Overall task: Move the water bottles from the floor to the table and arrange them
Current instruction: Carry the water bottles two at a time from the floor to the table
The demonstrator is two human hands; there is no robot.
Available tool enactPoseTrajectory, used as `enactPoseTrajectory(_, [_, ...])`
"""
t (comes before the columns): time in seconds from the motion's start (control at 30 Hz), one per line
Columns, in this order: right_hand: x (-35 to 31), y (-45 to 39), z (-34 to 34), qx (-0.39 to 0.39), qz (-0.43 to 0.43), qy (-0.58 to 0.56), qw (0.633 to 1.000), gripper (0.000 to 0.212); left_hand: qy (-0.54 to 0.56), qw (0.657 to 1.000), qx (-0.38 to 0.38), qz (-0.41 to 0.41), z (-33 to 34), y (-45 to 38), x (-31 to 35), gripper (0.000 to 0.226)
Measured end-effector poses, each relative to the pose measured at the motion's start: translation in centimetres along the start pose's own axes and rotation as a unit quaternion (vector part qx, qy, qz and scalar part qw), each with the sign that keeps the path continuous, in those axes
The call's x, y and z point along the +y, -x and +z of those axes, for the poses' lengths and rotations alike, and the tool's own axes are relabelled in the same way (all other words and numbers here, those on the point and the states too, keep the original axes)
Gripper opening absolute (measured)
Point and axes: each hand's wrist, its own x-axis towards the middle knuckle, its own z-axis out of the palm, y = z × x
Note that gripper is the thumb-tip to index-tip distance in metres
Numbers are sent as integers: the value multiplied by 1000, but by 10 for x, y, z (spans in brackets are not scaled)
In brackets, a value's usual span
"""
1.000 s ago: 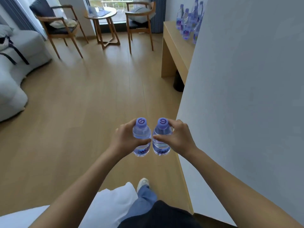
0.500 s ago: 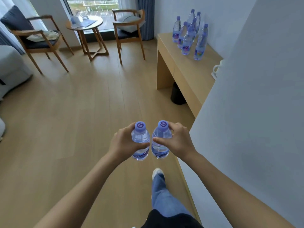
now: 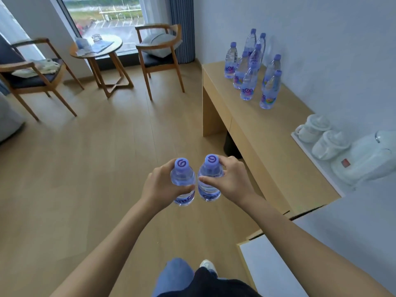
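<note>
Mid-task: eight bottles (image 3: 248, 76) standing on worktop (image 3: 257, 133), two more carried upright, left hand (image 3: 159, 186) gripping one bottle (image 3: 182, 183), right hand (image 3: 230, 181) gripping the other bottle (image 3: 209, 185), unplaced

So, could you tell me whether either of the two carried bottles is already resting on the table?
No, the left hand and right hand each hold a bottle above the floor.

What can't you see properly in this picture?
- Head view: lower parts of the two held bottles, covered by the left hand and right hand.
- Back bottles on the table, hidden behind front ones.
- Kettle, blurred and washed out.
- Left chair, cut by the edge.
</note>
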Motion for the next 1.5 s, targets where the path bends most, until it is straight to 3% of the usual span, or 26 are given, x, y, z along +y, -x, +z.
enactPoseTrajectory(0.33, [25,-139,3,50,73,4,996,30,-19,995,-59,76,-8,-184,5,47])
enactPoseTrajectory(0.67, [56,-247,-23,211,169,29,962,37,-31,965,-192,177,2,-359,55,46])
enactPoseTrajectory(0.87, [89,-277,-64,279,210,31,937,33,-18,940,-263,216,51,-421,96,51])
enactPoseTrajectory(1.2, [184,-312,-162,320,266,38,908,26,-14,896,-347,276,164,-490,174,39])
enactPoseTrajectory(1.5, [256,-328,-231,349,323,57,878,31,-35,882,-380,278,239,-514,218,31])
